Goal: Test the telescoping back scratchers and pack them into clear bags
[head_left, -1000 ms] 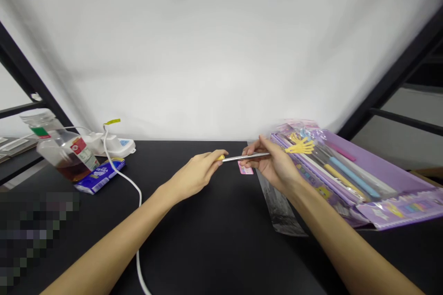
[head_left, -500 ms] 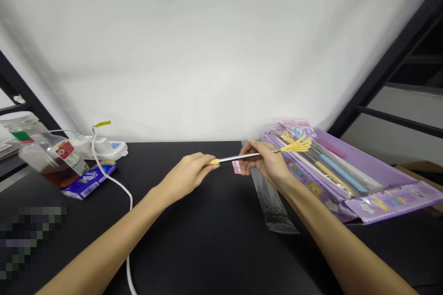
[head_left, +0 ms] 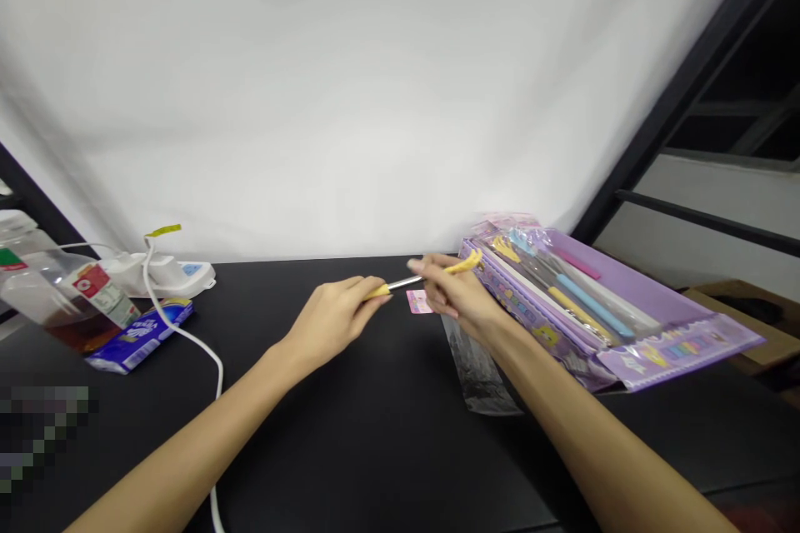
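My left hand is closed round the yellow handle of a small telescopic back scratcher with a metal shaft. My right hand is closed on its other end, where the yellow hand-shaped head sticks out past my fingers. The scratcher is held level just above the black table. Only a short stretch of metal shaft shows between my hands. A small pink card lies on the table under them.
A purple display box of wrapped scratchers sits at the right. An empty clear wrapper lies beside my right forearm. At the left are a bottle of brown liquid, a blue packet, a white power strip and its cable.
My hands have come closer together and the visible metal shaft has shortened. The yellow head has moved left, away from the purple box. The view has shifted right.
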A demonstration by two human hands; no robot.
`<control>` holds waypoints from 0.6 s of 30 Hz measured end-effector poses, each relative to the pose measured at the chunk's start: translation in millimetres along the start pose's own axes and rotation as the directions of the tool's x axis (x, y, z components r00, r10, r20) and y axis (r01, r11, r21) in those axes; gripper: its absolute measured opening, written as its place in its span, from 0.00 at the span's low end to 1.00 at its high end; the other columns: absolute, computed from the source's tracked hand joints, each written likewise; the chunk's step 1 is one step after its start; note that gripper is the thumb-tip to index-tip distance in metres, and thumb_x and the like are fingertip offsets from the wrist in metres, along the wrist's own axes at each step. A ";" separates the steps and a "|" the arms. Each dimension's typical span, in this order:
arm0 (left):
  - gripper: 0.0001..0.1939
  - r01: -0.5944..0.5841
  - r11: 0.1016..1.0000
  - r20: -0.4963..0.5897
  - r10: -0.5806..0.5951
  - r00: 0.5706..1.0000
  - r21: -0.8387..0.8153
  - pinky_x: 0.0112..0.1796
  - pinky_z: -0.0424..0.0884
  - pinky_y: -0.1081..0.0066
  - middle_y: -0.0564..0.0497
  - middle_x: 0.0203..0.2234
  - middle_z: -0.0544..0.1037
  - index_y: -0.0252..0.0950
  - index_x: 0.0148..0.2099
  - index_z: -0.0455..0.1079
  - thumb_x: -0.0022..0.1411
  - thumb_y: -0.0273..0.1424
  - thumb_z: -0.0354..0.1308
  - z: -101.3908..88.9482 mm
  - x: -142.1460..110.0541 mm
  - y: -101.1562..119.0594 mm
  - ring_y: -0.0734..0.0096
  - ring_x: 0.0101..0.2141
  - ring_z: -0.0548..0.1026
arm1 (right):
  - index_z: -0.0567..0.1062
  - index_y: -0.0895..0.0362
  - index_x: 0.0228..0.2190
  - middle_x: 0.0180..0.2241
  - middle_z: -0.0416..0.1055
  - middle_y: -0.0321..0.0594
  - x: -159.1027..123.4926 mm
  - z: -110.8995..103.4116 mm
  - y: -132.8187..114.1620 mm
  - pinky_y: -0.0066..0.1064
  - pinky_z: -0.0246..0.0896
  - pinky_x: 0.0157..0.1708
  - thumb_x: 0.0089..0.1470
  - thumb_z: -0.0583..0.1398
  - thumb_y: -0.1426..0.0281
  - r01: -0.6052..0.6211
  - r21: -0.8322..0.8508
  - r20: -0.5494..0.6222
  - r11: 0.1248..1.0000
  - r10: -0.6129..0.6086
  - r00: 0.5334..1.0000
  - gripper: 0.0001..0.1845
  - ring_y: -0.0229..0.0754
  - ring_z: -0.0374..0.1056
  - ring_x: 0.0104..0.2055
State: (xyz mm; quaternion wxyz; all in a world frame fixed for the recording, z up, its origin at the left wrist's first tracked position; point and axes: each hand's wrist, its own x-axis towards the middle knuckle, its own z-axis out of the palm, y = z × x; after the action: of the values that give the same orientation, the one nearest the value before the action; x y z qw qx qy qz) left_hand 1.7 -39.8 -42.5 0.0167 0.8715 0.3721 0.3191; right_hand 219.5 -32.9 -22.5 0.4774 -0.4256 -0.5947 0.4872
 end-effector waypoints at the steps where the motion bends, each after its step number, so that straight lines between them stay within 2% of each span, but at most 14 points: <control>1: 0.13 -0.002 0.999 -0.042 0.004 0.999 0.054 0.32 0.65 0.72 0.51 0.31 0.77 0.37 0.47 0.72 0.73 0.38 0.50 0.1 -1.1 -5.3 0.72 0.28 0.73 | 0.68 0.56 0.23 0.14 0.57 0.25 1.4 -6.5 -0.9 0.23 0.43 0.13 0.48 0.68 0.55 -0.015 0.090 -0.053 0.996 0.020 0.998 0.20 0.28 0.49 0.13; 3: 0.14 -0.022 0.988 -0.097 0.038 0.995 0.156 0.29 0.63 0.72 0.53 0.28 0.75 0.38 0.48 0.73 0.73 0.39 0.50 1.1 -3.2 -13.5 0.73 0.25 0.71 | 0.74 0.58 0.28 0.18 0.68 0.31 2.8 -17.8 -1.2 0.21 0.54 0.16 0.42 0.73 0.62 -0.071 0.202 -0.086 0.977 0.090 0.992 0.17 0.29 0.61 0.17; 5: 0.15 -0.064 0.967 -0.101 0.091 0.991 0.246 0.26 0.60 0.72 0.54 0.24 0.72 0.38 0.47 0.74 0.73 0.38 0.48 2.6 -4.5 -17.9 0.74 0.23 0.68 | 0.77 0.60 0.31 0.24 0.76 0.40 2.8 -24.3 0.8 0.23 0.66 0.23 0.39 0.75 0.66 -0.151 0.180 -0.031 0.972 0.159 0.987 0.19 0.35 0.72 0.24; 7: 0.16 -0.110 0.950 -0.061 0.133 0.989 0.292 0.26 0.59 0.72 0.54 0.24 0.71 0.37 0.46 0.74 0.74 0.37 0.47 4.1 -4.9 -19.3 0.73 0.23 0.69 | 0.78 0.61 0.29 0.26 0.79 0.45 2.5 -25.5 4.0 0.28 0.72 0.29 0.39 0.75 0.65 -0.167 0.122 0.023 0.978 0.166 0.986 0.18 0.41 0.76 0.29; 9: 0.16 -0.127 0.954 -0.018 0.137 0.990 0.270 0.26 0.59 0.71 0.53 0.25 0.72 0.35 0.45 0.74 0.74 0.36 0.46 4.1 -4.7 -19.4 0.73 0.24 0.69 | 0.77 0.61 0.28 0.25 0.79 0.44 2.5 -23.5 6.5 0.32 0.74 0.30 0.41 0.74 0.63 -0.105 0.049 0.056 0.993 0.103 0.993 0.17 0.43 0.77 0.28; 13: 0.15 -0.086 0.994 0.050 0.083 0.995 0.073 0.28 0.61 0.73 0.54 0.25 0.72 0.35 0.42 0.73 0.74 0.36 0.48 -1.7 -3.7 -18.4 0.75 0.24 0.68 | 0.77 0.60 0.30 0.23 0.78 0.41 2.3 -19.3 7.1 0.33 0.72 0.29 0.46 0.71 0.61 0.058 -0.055 0.115 0.997 -0.052 0.992 0.16 0.42 0.75 0.26; 15: 0.14 -0.064 0.998 0.102 0.065 0.993 -0.011 0.28 0.61 0.74 0.54 0.25 0.72 0.35 0.40 0.72 0.73 0.36 0.48 -5.6 -2.6 -16.8 0.75 0.24 0.69 | 0.77 0.60 0.31 0.24 0.78 0.41 1.8 -18.3 6.2 0.32 0.71 0.29 0.48 0.70 0.61 0.099 -0.066 0.138 0.993 -0.089 0.986 0.15 0.42 0.76 0.27; 18: 0.14 -0.001 0.999 0.157 0.007 0.988 -0.035 0.28 0.61 0.74 0.55 0.25 0.73 0.37 0.41 0.72 0.74 0.37 0.48 -7.5 -0.1 -11.5 0.75 0.24 0.69 | 0.77 0.60 0.31 0.25 0.78 0.41 0.9 -15.0 5.1 0.32 0.69 0.28 0.47 0.71 0.62 0.110 -0.014 0.141 0.994 -0.107 0.984 0.15 0.41 0.75 0.26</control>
State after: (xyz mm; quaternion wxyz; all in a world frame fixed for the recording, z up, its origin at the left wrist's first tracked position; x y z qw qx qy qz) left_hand -10.0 -33.1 -39.6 0.0606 0.8942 0.3623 0.2558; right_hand 234.3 -28.6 -26.3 0.4556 -0.3625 -0.6542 0.4828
